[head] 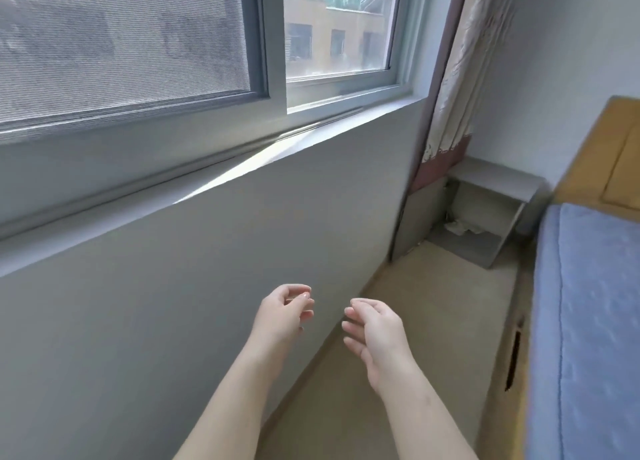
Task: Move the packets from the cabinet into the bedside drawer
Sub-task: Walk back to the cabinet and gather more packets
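**A:** What sort of room is it?

**B:** A bedroom corner. A grey wall (207, 286) runs under a window (273, 37) across the upper left, and a beige floor (415, 321) leads off to the right.

**A:** Where are the packets?

**B:** I can't name any for sure. Some white scraps (462, 227) lie in the open compartment of the grey nightstand (491, 179), at the middle right of the frame. They are too small and blurred to tell whether they are packets or which way they lie.

**A:** How does the nightstand stand?

**B:** It stands upright in the corner, with its open side turned toward the lower left of the frame. A flat grey part juts out at its foot, and I can't tell whether that is a shelf or a pulled-out drawer. A curtain (457, 79) hangs just beside its left edge.

**A:** And the hands?

**B:** Both are at the lower centre, side by side but apart, and they hold nothing. On the left hand (284, 310) the fingers are loosely curled, with thumb and forefinger tips close together. On the right hand (374, 328) the fingers are loosely curled and a little spread.

**A:** Is anything cut off?

**B:** The bed is, at the right edge. Both its blue mattress (588, 321) and its wooden headboard (609, 148) are cut by the frame. A mesh screen (121, 44) blurs the view through the left pane. A tan building (346, 27) shows through the right pane.
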Available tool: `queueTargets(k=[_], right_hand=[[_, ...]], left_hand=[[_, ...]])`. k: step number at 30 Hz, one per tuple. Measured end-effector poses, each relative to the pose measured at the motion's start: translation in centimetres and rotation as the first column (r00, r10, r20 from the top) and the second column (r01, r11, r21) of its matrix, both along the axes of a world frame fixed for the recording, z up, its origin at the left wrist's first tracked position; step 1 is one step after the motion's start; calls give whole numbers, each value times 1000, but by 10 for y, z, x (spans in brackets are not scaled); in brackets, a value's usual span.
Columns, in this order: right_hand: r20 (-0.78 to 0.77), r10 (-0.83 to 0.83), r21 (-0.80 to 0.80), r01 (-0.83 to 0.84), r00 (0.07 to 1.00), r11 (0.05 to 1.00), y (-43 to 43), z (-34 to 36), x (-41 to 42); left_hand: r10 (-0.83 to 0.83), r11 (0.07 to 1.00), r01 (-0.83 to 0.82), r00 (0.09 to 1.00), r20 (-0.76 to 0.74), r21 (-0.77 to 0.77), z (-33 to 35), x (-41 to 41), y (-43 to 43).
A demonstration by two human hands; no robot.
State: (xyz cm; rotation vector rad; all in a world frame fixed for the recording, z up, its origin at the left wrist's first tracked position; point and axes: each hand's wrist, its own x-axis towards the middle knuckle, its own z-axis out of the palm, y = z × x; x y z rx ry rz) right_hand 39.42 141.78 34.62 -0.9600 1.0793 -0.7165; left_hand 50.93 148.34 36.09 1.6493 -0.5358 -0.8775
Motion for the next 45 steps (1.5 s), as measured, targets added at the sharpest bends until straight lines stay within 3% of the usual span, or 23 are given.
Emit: queueTargets(k=[12,15,21,30,36,45], right_hand=[[-45,-337,36,339,940,940,-223,-16,35],[-46,-432,115,434,901,893,-261,-30,27],[-42,-590,109,591,806,799,-378,-42,-38],[-49,-634,64,636,771,769,-586,-33,-144],[-98,-601,100,608,794,787,-704,-43,-167],[-140,-600,79,612,788,787,-932,-54,-170]], left_hand=[[-370,928,371,929,-25,24,-18,47,-271],[-445,891,445,895,-24,90,-26,39,-325],[-592,801,590,806,-15,101,-38,-25,-462],[-614,787,614,789,-26,64,-26,-134,-680],[-546,828,550,835,-69,108,-48,-149,-799],[-597,796,592,802,8,127,-67,-161,-1034]])
